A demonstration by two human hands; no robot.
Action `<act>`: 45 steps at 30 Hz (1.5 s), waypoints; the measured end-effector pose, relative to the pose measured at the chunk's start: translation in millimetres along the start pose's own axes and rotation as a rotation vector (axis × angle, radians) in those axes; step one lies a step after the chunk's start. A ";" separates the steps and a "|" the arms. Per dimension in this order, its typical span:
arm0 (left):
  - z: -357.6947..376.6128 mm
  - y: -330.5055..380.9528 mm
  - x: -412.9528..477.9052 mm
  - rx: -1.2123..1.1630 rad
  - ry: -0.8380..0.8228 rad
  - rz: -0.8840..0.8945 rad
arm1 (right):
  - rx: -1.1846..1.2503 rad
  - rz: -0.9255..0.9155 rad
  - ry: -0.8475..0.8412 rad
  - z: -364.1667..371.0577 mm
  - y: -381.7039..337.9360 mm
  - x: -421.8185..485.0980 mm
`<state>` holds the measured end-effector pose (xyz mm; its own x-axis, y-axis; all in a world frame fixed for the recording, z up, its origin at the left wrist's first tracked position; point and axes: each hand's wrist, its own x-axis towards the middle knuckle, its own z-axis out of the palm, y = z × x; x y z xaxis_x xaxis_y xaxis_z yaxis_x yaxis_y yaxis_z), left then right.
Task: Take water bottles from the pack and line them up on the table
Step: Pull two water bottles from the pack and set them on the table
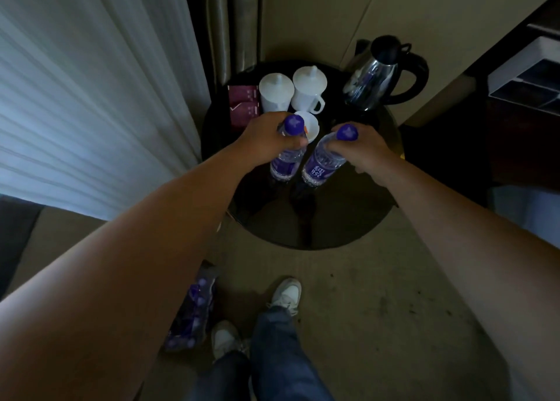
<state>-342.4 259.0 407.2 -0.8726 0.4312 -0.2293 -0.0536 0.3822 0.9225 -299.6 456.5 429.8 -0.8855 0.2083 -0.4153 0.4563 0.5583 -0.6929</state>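
Two clear water bottles with purple caps and purple labels stand side by side on the round black table. My left hand grips the left bottle around its neck. My right hand grips the right bottle near its shoulder. Both bottles' bases touch or almost touch the tabletop. On the floor at my left, partly hidden behind my left arm, lies the plastic-wrapped pack with several purple-capped bottles in it.
At the back of the table stand two lidded white cups, a small white dish, a dark red packet and a steel kettle. Curtains hang left. A dark cabinet stands right. My feet are on the carpet below.
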 end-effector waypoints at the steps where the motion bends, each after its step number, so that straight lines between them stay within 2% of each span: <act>1: -0.6 -0.4 1.0 -0.013 -0.021 -0.009 | 0.015 0.021 0.005 1.9 0.7 0.1; 6: -4.9 -0.8 6.0 -0.011 -0.150 -0.070 | 0.042 0.068 0.043 8.7 3.5 0.6; 12: 2.7 -1.7 0.9 0.052 -0.047 -0.007 | 0.021 -0.061 0.094 15.8 14.2 -5.7; 15: 1.4 -2.5 -1.1 0.244 0.065 0.094 | 0.082 -0.018 0.109 21.1 13.7 -9.5; 17: 3.4 2.4 -2.8 0.447 0.176 0.112 | 0.082 -0.009 0.088 20.1 11.8 -8.7; 19: 5.2 7.1 -3.8 0.562 0.204 0.108 | 0.081 0.015 0.060 17.0 10.2 -7.9; 23: -7.5 9.3 -6.9 0.318 -0.076 0.048 | 0.074 0.047 0.022 14.7 11.0 -5.9; 25: -13.4 7.6 -8.8 0.300 -0.155 0.021 | 0.104 0.037 0.010 13.9 12.3 -6.2; 31: -11.8 5.1 -9.8 0.413 0.020 0.011 | 0.044 0.041 -0.038 9.1 8.6 -6.0; 36: -5.1 9.1 -7.3 0.391 0.116 -0.062 | -0.004 0.081 -0.077 9.0 8.2 -5.8; 38: -5.3 11.5 -7.0 0.337 0.067 -0.110 | -0.007 0.077 -0.077 10.2 9.1 -5.5; 40: -12.0 12.6 -8.6 0.205 -0.078 -0.176 | -0.012 0.082 -0.072 10.8 8.7 -5.3; 42: -20.9 10.7 -9.1 0.214 -0.175 -0.156 | -0.003 0.088 -0.077 10.2 9.5 -5.2; 45: -26.5 8.6 -11.4 0.432 -0.061 -0.030 | 0.034 0.098 -0.101 9.8 9.7 -5.6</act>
<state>-345.8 235.7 425.9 -0.8428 0.4572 -0.2842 0.1404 0.6963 0.7038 -289.4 452.9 419.6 -0.8237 0.1776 -0.5385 0.5448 0.5114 -0.6646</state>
